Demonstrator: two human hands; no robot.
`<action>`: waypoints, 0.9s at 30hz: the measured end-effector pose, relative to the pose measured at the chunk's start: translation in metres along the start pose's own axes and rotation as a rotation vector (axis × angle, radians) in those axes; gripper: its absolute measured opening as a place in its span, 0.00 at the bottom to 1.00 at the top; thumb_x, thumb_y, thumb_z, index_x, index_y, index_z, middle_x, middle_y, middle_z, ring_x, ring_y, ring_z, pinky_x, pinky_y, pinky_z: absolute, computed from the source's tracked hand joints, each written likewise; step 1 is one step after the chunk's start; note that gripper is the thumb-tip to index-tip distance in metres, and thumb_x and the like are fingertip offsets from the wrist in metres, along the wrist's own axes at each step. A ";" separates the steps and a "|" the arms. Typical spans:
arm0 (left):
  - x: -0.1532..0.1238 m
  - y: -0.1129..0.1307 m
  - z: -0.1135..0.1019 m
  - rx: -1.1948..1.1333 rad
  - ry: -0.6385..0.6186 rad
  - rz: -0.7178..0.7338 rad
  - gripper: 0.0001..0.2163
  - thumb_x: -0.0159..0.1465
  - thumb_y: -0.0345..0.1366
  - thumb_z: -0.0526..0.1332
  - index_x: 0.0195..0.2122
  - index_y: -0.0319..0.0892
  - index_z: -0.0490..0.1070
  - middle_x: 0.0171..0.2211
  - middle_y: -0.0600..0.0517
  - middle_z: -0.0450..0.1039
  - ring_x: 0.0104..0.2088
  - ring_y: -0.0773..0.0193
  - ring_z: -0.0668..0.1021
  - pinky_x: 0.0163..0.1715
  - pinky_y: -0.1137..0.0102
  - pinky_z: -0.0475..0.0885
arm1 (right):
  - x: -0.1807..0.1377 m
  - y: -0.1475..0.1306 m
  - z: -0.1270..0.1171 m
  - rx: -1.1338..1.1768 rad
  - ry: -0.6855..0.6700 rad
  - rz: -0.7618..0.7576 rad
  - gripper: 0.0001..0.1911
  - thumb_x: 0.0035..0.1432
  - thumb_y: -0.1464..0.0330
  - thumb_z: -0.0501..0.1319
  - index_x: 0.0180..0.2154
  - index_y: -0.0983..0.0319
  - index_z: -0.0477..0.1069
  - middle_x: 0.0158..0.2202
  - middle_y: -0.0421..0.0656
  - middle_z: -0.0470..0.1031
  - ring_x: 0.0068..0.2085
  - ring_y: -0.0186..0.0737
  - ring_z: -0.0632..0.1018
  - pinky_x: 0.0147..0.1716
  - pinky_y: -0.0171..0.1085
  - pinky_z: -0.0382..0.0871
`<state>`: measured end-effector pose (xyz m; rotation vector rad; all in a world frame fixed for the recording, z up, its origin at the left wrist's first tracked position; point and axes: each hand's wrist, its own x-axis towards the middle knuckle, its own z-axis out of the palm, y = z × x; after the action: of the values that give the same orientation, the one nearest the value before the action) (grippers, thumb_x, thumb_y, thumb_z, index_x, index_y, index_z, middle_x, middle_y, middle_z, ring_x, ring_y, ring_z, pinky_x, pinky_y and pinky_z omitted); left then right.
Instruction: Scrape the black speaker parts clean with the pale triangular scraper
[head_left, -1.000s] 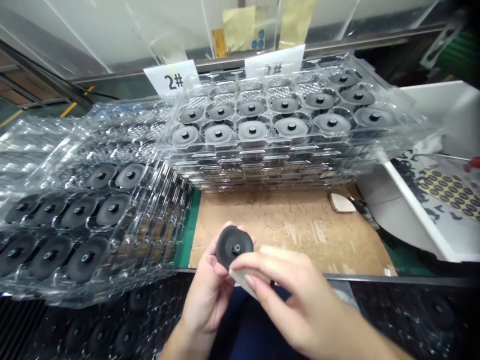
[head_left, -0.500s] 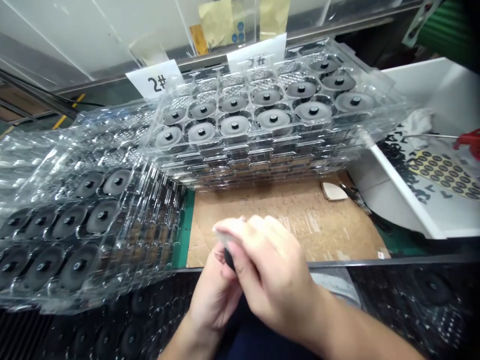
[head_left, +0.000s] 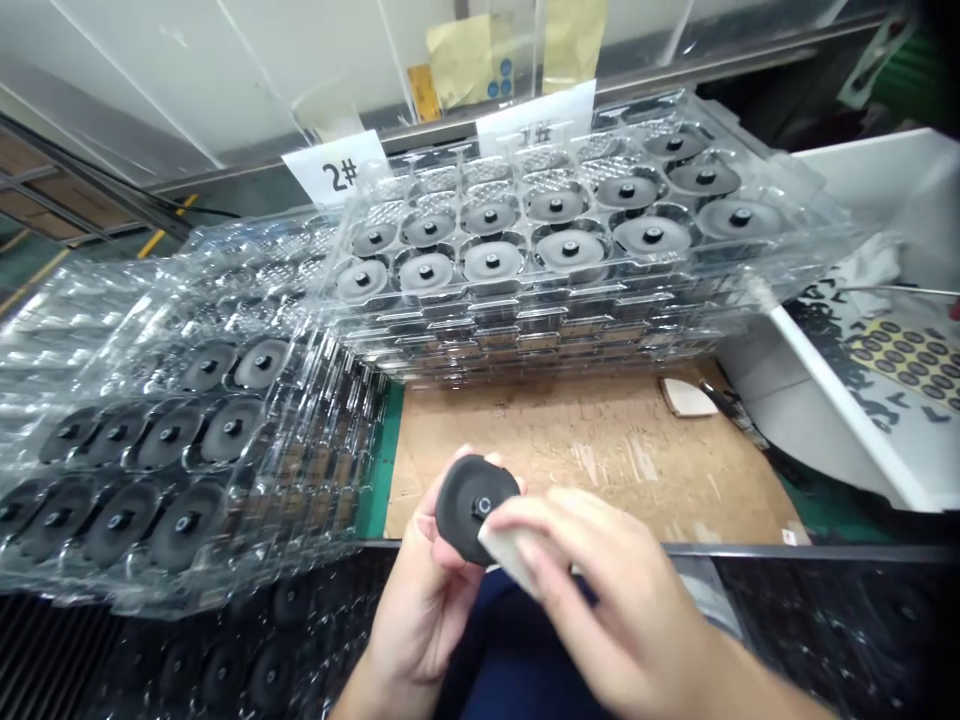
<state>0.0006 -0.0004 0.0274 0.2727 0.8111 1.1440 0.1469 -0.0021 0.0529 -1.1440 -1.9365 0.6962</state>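
In my left hand (head_left: 424,590) I hold a round black disc (head_left: 459,508) with a raised hub, its face tilted up toward me. The fingers grip it from behind and along its rim. My right hand (head_left: 600,570) pinches a thin off-white pad (head_left: 514,560) between thumb and fingers. The pad's tip is at the disc's face, just below the hub; whether it presses there I cannot tell. Both hands are over the front edge of the bench, before a cardboard sheet (head_left: 525,440).
Stacked clear plastic trays (head_left: 517,310) of similar discs stand behind the cardboard, with more trays (head_left: 285,470) at left. A white pad (head_left: 688,398) and a dark slim tool (head_left: 735,415) lie at right. Beside them, a white bin (head_left: 847,400) holds black scraps and a yellow sticker sheet (head_left: 911,355).
My hands were closed together around the disc, mostly hiding it. Now the right hand has shifted right with the pad, and the disc's face shows. The view has shifted slightly.
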 end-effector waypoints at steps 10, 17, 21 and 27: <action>0.001 0.000 -0.007 -0.004 0.084 0.082 0.20 0.51 0.33 0.66 0.46 0.49 0.70 0.46 0.52 0.74 0.48 0.62 0.73 0.45 0.74 0.70 | 0.007 0.005 0.010 0.011 -0.044 0.087 0.10 0.58 0.74 0.51 0.41 0.62 0.68 0.35 0.44 0.74 0.35 0.38 0.74 0.34 0.38 0.67; 0.007 0.003 -0.017 -0.036 0.088 0.061 0.20 0.55 0.33 0.62 0.50 0.53 0.67 0.48 0.52 0.73 0.46 0.61 0.75 0.46 0.71 0.70 | 0.014 0.011 0.020 0.035 -0.073 0.016 0.12 0.59 0.73 0.51 0.45 0.61 0.66 0.34 0.42 0.74 0.33 0.36 0.74 0.32 0.35 0.69; 0.008 0.006 -0.027 -0.088 0.117 0.137 0.27 0.51 0.37 0.65 0.53 0.53 0.63 0.50 0.50 0.71 0.48 0.55 0.73 0.49 0.65 0.69 | 0.012 0.068 0.037 -0.062 -0.009 0.293 0.12 0.62 0.69 0.49 0.42 0.60 0.68 0.39 0.43 0.74 0.37 0.35 0.75 0.33 0.33 0.70; 0.013 0.013 -0.036 -0.211 0.179 0.050 0.27 0.56 0.40 0.61 0.57 0.56 0.57 0.53 0.50 0.68 0.51 0.54 0.72 0.51 0.62 0.67 | -0.031 0.127 0.074 -0.300 0.044 0.312 0.15 0.59 0.63 0.53 0.45 0.60 0.71 0.44 0.50 0.67 0.42 0.47 0.70 0.43 0.52 0.64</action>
<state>-0.0316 0.0092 0.0045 0.0154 0.8357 1.3027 0.1554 0.0216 -0.0951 -1.6573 -1.8866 0.5444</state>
